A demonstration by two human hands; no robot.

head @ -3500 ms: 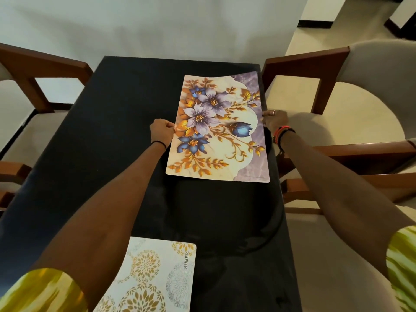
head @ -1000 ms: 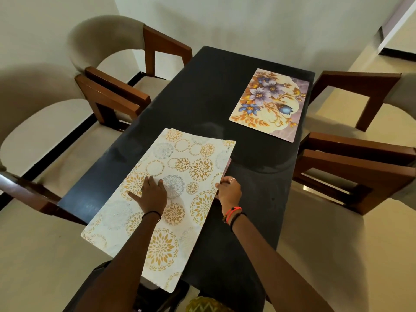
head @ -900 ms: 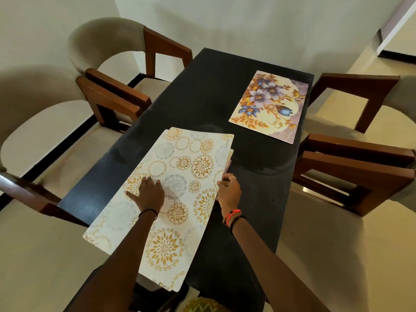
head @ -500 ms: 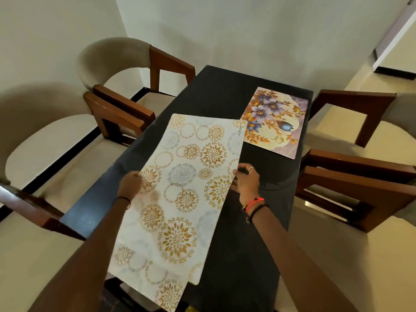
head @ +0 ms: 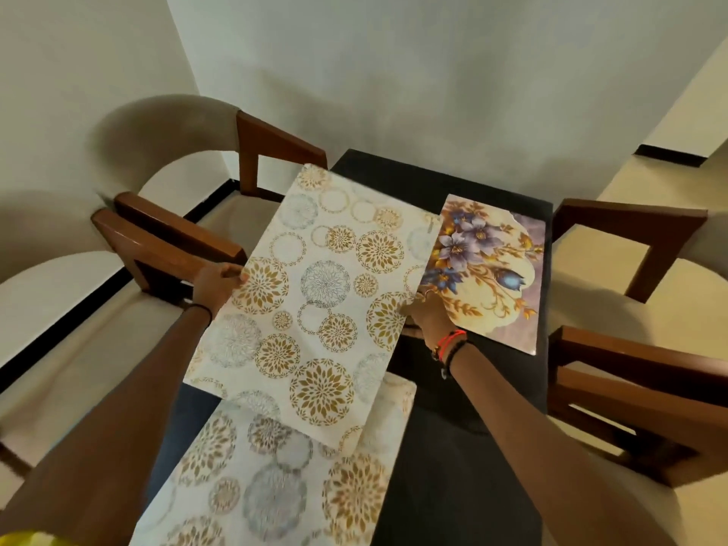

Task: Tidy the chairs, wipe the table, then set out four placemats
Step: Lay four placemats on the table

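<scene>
Top circle-patterned placemat [head: 315, 301] now lifted off the near stack [head: 275, 486], left hand [head: 214, 283] and right hand [head: 427, 319] pinching its edges. One floral placemat [head: 492, 269] laid far right; second placement pending

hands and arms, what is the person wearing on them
Both forearms are bare. The left hand has a thin black band at the wrist. The right hand has red and black bands at the wrist and a ring on one finger. A yellow patterned sleeve shows bottom left.
</scene>
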